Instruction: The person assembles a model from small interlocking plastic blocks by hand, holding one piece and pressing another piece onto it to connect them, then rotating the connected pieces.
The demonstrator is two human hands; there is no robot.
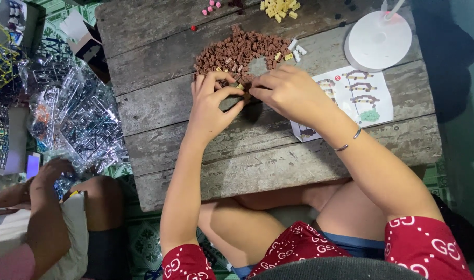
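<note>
Fingers of both hands, left hand (208, 106) and right hand (288, 93), pinch one tiny brown brick (240, 86) beside the brown brick pile (237, 52); light, rigid, easily dropped, probably best gripped by its sides.

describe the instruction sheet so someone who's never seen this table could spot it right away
Start at the weathered wooden table and go to its right side, just below the round white lamp base. The instruction sheet lies flat there, partly under the right hand's wrist. It is the only paper on the table, white with small coloured building diagrams, unlike the loose brown bricks beside it.
</note>
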